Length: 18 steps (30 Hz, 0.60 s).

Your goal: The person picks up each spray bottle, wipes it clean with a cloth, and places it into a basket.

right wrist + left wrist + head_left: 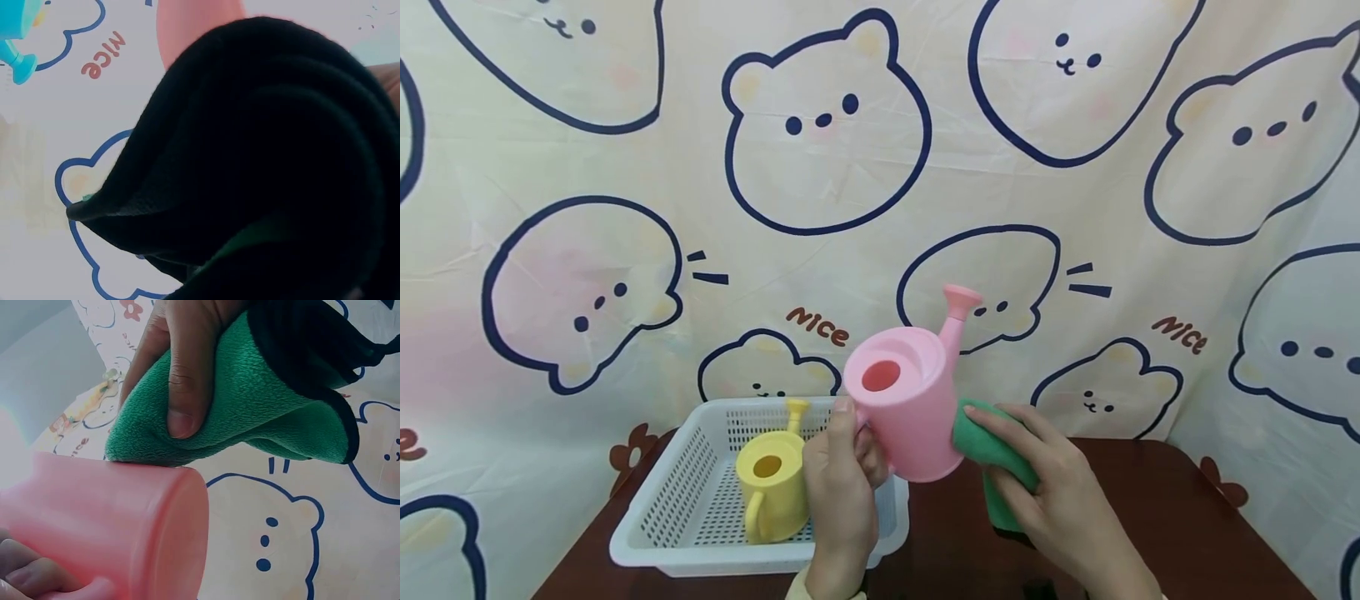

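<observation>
A pink watering can (910, 408) is held up above the table, tilted, its spout pointing up and right. My left hand (842, 475) grips it by the handle. In my right hand (1060, 492) is a folded green cloth (992, 446) with a dark edge. The cloth touches the side of the can near its base, and the left wrist view shows the thumb (187, 394) pressing on the cloth (231, 394) there. Dark folds of the cloth (250, 156) fill most of the right wrist view and hide the fingers.
A white perforated basket (658, 500) stands on the dark brown table (1120, 492) at left, with a yellow watering can (782, 500) inside. A light-blue spouted thing (19, 37) shows at the right wrist view's corner. A cartoon-printed cloth (827, 183) hangs behind the table.
</observation>
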Available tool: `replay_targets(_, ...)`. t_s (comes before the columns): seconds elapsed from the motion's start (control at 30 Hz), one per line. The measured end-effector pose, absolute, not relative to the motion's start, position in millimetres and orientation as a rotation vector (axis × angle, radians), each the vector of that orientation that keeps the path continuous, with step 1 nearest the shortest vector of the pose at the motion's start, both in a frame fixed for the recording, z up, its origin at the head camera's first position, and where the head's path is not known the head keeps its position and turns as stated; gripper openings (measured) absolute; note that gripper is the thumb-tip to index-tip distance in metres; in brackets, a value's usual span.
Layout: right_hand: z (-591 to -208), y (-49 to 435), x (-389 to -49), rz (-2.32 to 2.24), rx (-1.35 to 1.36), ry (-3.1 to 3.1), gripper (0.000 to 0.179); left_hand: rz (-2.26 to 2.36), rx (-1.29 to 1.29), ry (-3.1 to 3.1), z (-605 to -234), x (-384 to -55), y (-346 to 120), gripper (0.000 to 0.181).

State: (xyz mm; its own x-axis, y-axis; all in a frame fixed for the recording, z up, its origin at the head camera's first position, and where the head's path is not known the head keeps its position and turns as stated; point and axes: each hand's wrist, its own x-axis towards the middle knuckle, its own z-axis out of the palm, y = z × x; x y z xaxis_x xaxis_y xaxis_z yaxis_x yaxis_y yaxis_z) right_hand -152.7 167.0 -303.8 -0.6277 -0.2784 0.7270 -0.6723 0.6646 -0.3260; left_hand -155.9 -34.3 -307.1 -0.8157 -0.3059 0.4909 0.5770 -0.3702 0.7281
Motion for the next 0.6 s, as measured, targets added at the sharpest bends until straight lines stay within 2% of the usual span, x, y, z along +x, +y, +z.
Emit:
replay_targets(0.3, -301.7, 169.3, -150.8, 0.798, 0.678, -2.215, 0.071, -2.198, -0.431, -1.325, -309.9, -157.1, -27.2, 0.060)
replay_targets(0.6, -300.5, 169.5, -149.9, 0.812, 0.650, -2.179, 0.070, -2.220, -0.366, -1.378, -309.4, -155.5, -22.2, 0.063)
